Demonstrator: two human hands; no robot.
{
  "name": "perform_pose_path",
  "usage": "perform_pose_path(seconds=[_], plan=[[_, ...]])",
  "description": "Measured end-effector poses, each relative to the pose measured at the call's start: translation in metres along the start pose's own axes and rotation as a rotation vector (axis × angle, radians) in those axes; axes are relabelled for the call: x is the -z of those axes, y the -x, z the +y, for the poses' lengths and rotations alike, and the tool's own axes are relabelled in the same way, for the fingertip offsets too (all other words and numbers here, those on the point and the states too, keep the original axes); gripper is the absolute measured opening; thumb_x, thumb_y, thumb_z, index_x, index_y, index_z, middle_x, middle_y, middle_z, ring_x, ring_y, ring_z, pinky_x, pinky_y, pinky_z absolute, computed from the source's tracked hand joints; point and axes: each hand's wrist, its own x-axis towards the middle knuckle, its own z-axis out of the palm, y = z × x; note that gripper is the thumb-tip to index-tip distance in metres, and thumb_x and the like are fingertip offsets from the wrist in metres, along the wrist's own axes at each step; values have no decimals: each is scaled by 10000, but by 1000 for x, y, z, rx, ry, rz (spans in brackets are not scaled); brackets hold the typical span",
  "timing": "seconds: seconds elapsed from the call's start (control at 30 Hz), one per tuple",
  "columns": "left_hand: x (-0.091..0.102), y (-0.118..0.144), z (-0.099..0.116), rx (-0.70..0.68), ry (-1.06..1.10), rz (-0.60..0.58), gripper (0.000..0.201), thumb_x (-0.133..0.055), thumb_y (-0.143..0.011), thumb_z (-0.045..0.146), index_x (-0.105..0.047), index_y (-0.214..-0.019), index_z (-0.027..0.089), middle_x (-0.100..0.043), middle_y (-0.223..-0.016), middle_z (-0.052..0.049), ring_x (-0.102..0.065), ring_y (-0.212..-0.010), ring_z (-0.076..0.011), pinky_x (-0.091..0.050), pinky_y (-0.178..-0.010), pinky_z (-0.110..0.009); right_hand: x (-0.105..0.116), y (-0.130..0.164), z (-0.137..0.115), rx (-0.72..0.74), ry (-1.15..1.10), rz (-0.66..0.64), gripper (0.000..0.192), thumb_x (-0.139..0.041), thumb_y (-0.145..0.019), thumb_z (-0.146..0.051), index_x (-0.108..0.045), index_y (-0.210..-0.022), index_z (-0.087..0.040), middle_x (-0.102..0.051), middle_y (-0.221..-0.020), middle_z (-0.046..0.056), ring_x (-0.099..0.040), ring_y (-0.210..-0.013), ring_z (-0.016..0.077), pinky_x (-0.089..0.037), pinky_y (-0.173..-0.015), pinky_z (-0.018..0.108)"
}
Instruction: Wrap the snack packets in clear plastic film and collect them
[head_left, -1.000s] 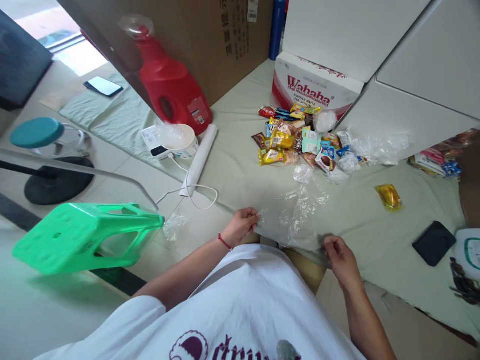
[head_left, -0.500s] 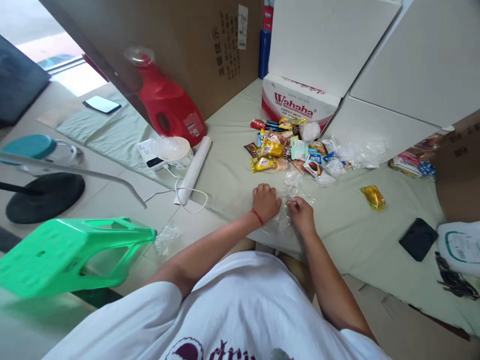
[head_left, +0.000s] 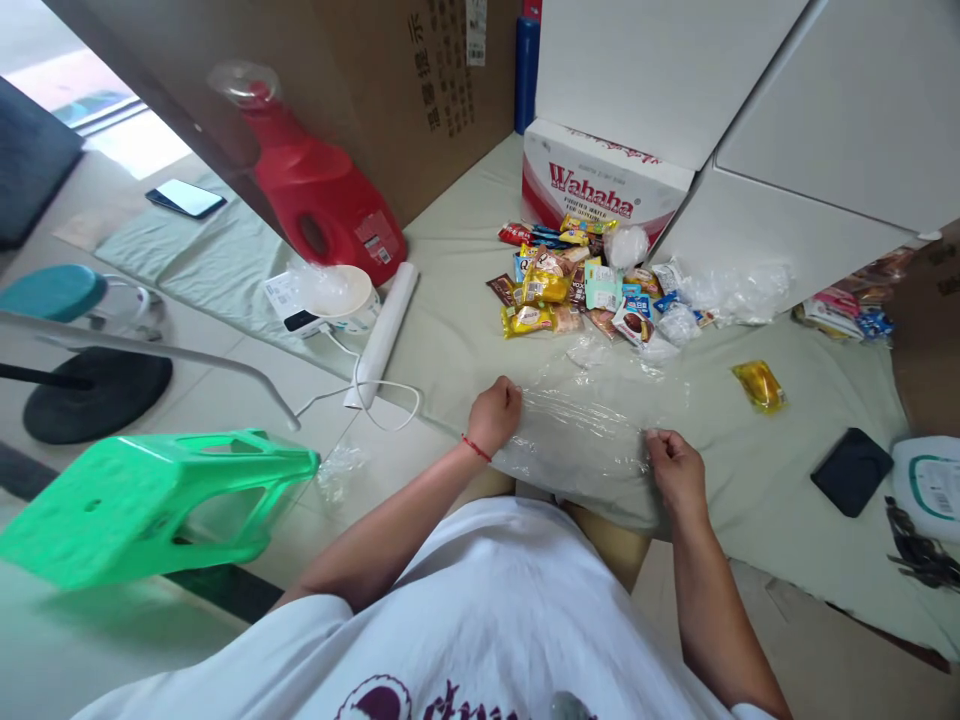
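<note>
A clear plastic bag (head_left: 581, 435) lies stretched flat on the pale green cloth (head_left: 465, 340) in front of me. My left hand (head_left: 495, 412), with a red cord at the wrist, pinches its left edge. My right hand (head_left: 673, 468) pinches its right edge. Just beyond the bag is a pile of wrapped snacks (head_left: 577, 285), with crumpled clear wrappers (head_left: 731, 292) beside it. A single yellow snack packet (head_left: 759, 385) lies apart at the right.
A Wahaha carton (head_left: 600, 185) and white boxes stand behind the snacks. A red detergent jug (head_left: 319, 195), a white bowl (head_left: 341, 292), a white roll (head_left: 382, 330) and a cable lie at left. A green stool (head_left: 150, 495) lies tipped over. A black wallet (head_left: 851, 470) sits at right.
My hands were together on the bunched bag half a second ago. They have moved apart, and the bag is pulled out flat between them.
</note>
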Motion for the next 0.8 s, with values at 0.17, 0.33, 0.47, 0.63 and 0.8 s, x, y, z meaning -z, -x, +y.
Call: perform_pose_path(seconds=[0.17, 0.33, 0.47, 0.63, 0.8], plan=[[8, 21, 10, -149, -320, 241, 274, -646, -882, 270, -626, -1135, 167, -659, -1176, -174, -607, -1085, -316, -446, -877, -398, 18, 17, -39, 398, 303, 369, 405, -519, -952, -474, -686, -1125, -149, -669, -1052, 165, -590, -943, 289, -484, -943, 490], [3, 28, 29, -708, -473, -5, 264, -499, -950, 145, -712, -1083, 227, -694, -1269, -122, -537, -1329, -285, -375, -1093, -470, -8, 48, -80, 761, 338, -66, 298, -464, -1024, -285, -725, -1162, -241, -702, -1119, 112, -605, -1072, 287, -528, -981, 478], [-14, 7, 26, -827, -548, -233, 366, -436, -1029, 259, -672, -1304, 203, -633, -1445, -144, -499, -1425, -286, -307, -1199, -521, -35, 63, -56, 806, 440, -474, 412, -547, -986, -218, -663, -1382, -217, -533, -1536, 129, -456, -1434, 326, -440, -1179, 535], [-21, -8, -1, -725, -635, -147, 535, -349, -1072, 420, -461, -1564, 243, -425, -1646, -149, -373, -1536, -327, -123, -1239, -695, 13, 74, -3, 706, 275, -694, 442, -635, -969, -346, -653, -1410, -329, -539, -1557, 77, -472, -1466, 304, -452, -1182, 559], [-23, -6, -9, -734, -642, -146, 633, -412, -1039, 522, -405, -1605, 239, -358, -1673, -169, -341, -1552, -356, -60, -1244, -713, 62, 2, -26, 544, 195, -341, 244, -562, -992, -393, -791, -1056, -341, -778, -1026, 40, -733, -940, 293, -614, -865, 496]])
